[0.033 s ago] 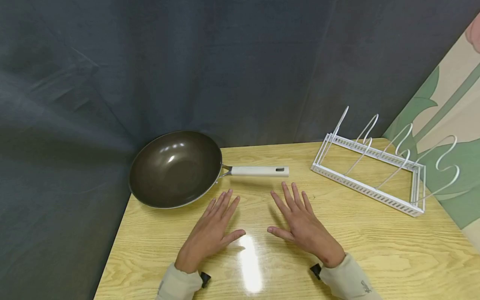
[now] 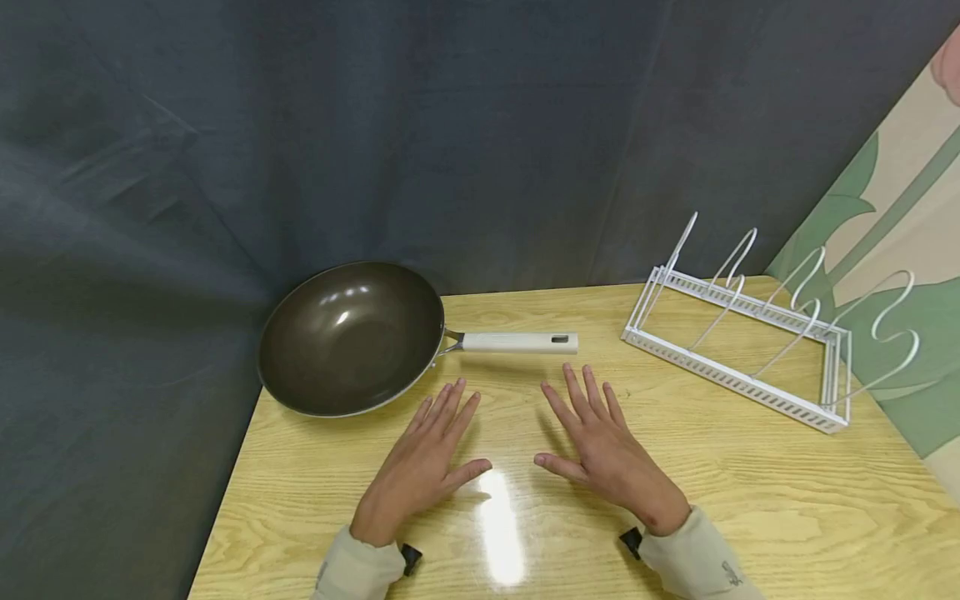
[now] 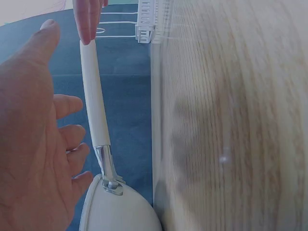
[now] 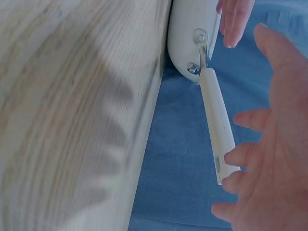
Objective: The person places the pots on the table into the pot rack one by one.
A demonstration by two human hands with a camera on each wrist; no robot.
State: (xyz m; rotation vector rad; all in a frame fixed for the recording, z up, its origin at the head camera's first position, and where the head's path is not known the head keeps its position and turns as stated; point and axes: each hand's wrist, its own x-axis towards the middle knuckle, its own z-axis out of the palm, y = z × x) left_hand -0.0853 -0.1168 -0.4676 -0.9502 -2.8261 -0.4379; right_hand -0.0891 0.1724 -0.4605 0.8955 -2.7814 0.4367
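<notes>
A dark brown wok (image 2: pixel 352 342) with a white outside and a long white handle (image 2: pixel 510 342) lies at the back left of the table, its handle pointing right. My left hand (image 2: pixel 420 467) is held over the wood in front of the wok, fingers straight and thumb spread, holding nothing. To its right, my right hand (image 2: pixel 607 458) has its fingers fanned out below the handle's end, also with nothing in it. In both wrist views the palms hover apart from the tabletop, and the wok's white underside (image 3: pixel 120 211) shows with its metal handle joint.
A white metal rack (image 2: pixel 735 383) with several upright curved wire dividers stands at the back right of the table. Dark cloth (image 2: pixel 450 150) hangs behind the wooden table (image 2: pixel 750 517) and down its left side. A flower-patterned surface (image 2: pixel 915 333) lies beyond the right edge.
</notes>
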